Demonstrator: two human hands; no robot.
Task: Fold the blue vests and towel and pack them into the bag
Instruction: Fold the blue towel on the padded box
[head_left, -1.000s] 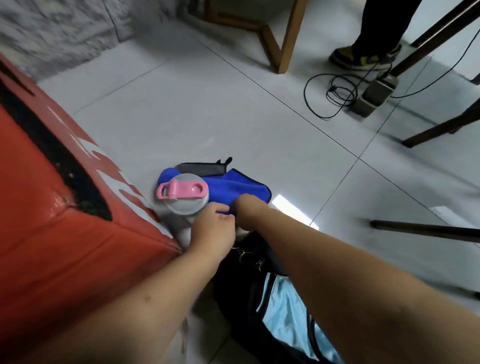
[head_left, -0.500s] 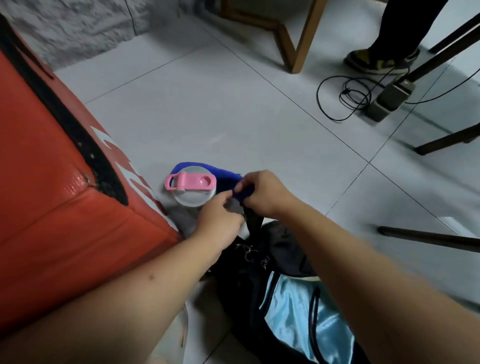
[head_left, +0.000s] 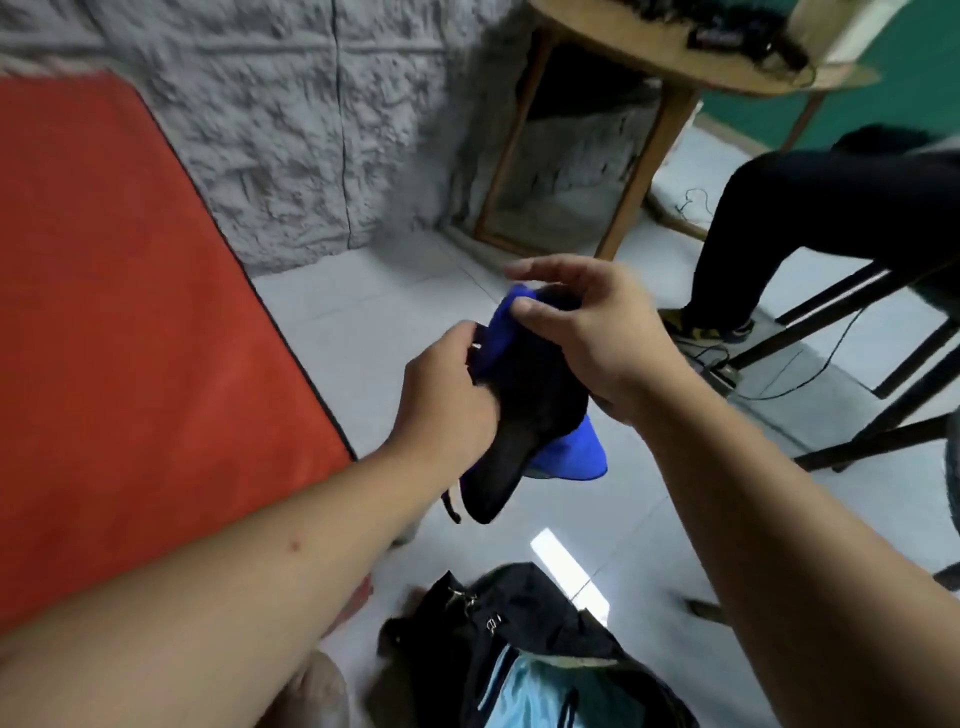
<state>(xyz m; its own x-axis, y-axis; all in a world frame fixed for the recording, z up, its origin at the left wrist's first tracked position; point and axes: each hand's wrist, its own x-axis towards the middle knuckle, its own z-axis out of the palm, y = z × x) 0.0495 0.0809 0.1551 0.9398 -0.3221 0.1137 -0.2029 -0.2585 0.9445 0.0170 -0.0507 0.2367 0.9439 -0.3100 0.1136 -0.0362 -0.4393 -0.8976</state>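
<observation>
Nearest, bottom centre of frame: one black bag (head_left: 524, 654) on the floor, mouth open, pale blue lining or cloth showing inside; which of the two, cannot tell. Above it, centre frame, both hands hold one blue vest (head_left: 524, 400) with black trim in the air, directly over the bag. Left hand (head_left: 447, 395) has its fingers curled round the vest's left edge, firm grip. Right hand (head_left: 587, 338) pinches the upper blue fold under the thumb, remaining fingers spread and loose. Vest is bunched, not flat; a black strap hangs from its lower end. Risks, as judged: (1) the right hand's pinch is light, so the fold could slip out and the bundle fall open; (2) the hanging strap could catch on the bag's metal clips (head_left: 470, 603) on the way down; (3) the frame is motion-blurred, suggesting fast movement, so the vest may go in crumpled rather than folded. Left of frame: one red mat (head_left: 130, 338), slanted. Far right: one other person's leg (head_left: 810, 218) and shoe, with cables on the floor. Upper right: one wooden desk (head_left: 649, 47). Count: vests visible 1; towel 0, unless it is the pale blue cloth; bags 1; hands 2.
</observation>
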